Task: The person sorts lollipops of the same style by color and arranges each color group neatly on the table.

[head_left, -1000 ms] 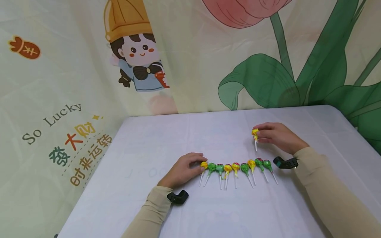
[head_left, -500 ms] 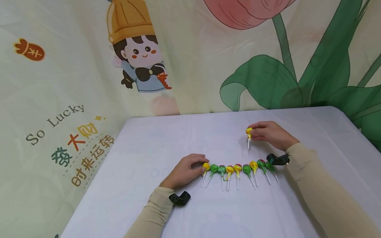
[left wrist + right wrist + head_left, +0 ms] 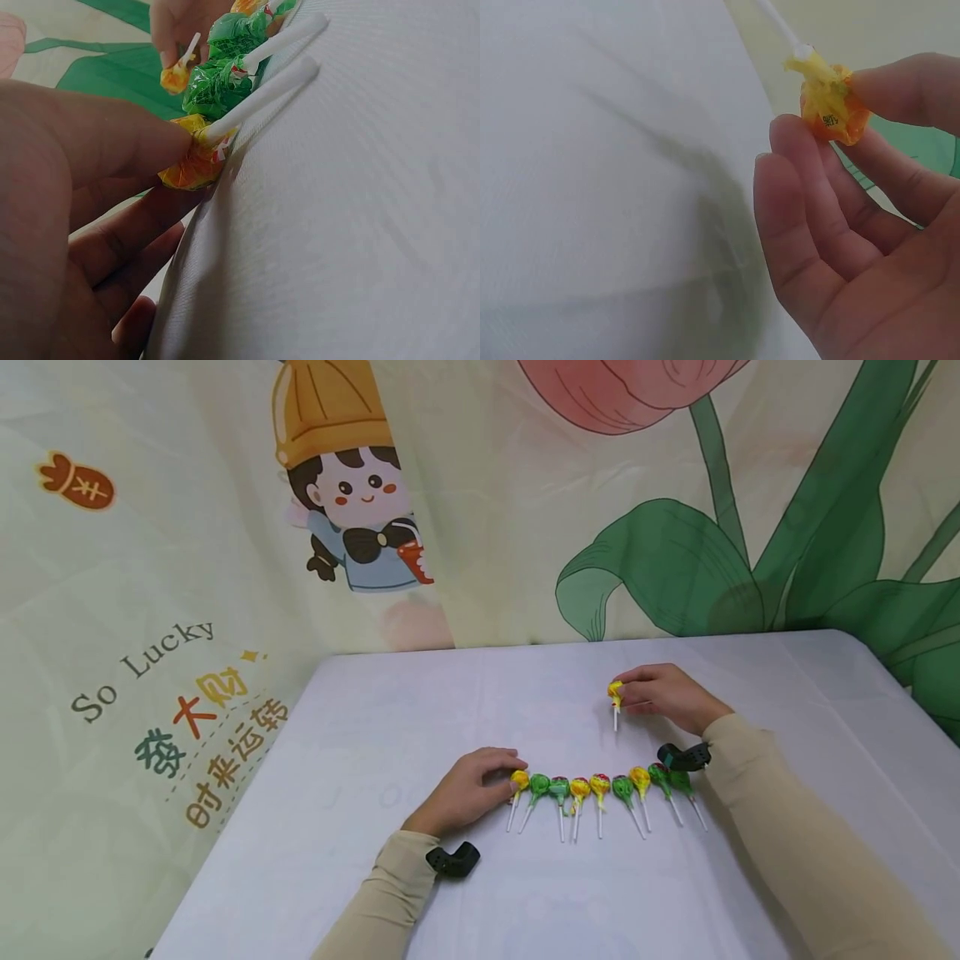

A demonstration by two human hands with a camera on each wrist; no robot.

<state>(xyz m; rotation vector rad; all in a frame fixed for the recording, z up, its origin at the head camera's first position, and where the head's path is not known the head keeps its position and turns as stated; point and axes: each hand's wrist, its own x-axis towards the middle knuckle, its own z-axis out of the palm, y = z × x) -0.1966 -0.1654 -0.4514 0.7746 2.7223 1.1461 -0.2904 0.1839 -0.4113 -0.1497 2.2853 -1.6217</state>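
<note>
My right hand (image 3: 667, 696) pinches a yellow lollipop (image 3: 836, 105) by its wrapped head, holding it above the table behind the row, its white stick pointing down. At the left end of the row, my left hand (image 3: 472, 787) has thumb and fingers around the head of another yellow lollipop (image 3: 196, 161), which lies on the table. Beside that one, green lollipops (image 3: 538, 785) and yellow lollipops (image 3: 599, 783) form a slightly curved line, sticks toward me. A green lollipop (image 3: 681, 782) at the right end is partly covered by the right wrist's black band.
The lollipops lie on a table with a white cloth (image 3: 562, 902). Behind it hangs a printed backdrop (image 3: 495, 527) with a cartoon figure, a tulip and lettering. Each wrist carries a black band (image 3: 453, 860).
My right hand has moved to the left with the yellow lollipop, and its wrist band has come over the row's right end. My left hand keeps its place at the left end.
</note>
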